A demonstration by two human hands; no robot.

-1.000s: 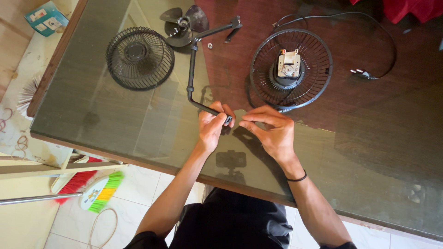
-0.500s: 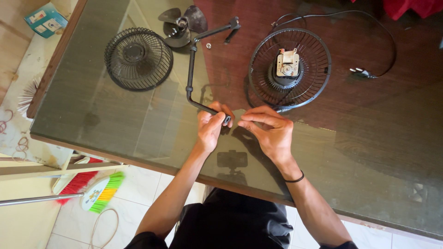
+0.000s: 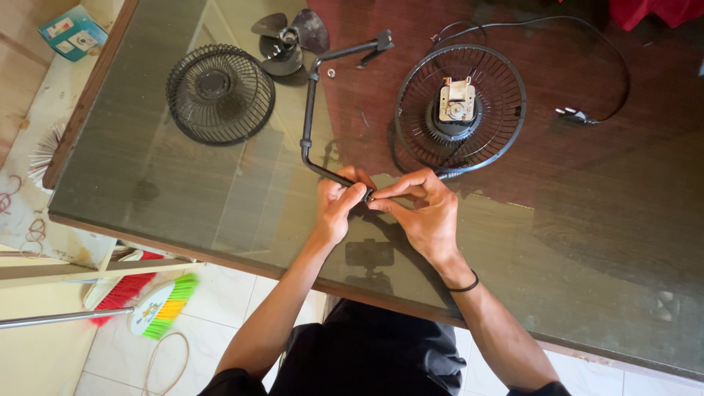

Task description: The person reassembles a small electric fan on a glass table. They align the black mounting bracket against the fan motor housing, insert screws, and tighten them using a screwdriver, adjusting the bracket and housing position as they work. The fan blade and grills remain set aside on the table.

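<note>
A bent black metal bracket rod (image 3: pixel 309 110) lies on the glass-topped wooden table (image 3: pixel 183 198). My left hand (image 3: pixel 336 207) grips its near end. My right hand (image 3: pixel 419 207) pinches a small part against that same end with thumb and forefinger. Just beyond my right hand lies a round black wire fan guard (image 3: pixel 460 110) with the fan motor (image 3: pixel 456 103) in its middle. A second, domed fan guard (image 3: pixel 220 93) sits at the far left. The dark fan blade (image 3: pixel 290 38) lies beside it, near the rod's far end.
A black power cord with plug (image 3: pixel 579 114) loops from the motor across the far right of the table. A small screw (image 3: pixel 331 72) lies near the rod. A small teal box (image 3: pixel 72 33) sits at the top left. A colourful broom (image 3: pixel 139 304) lies on the tiled floor.
</note>
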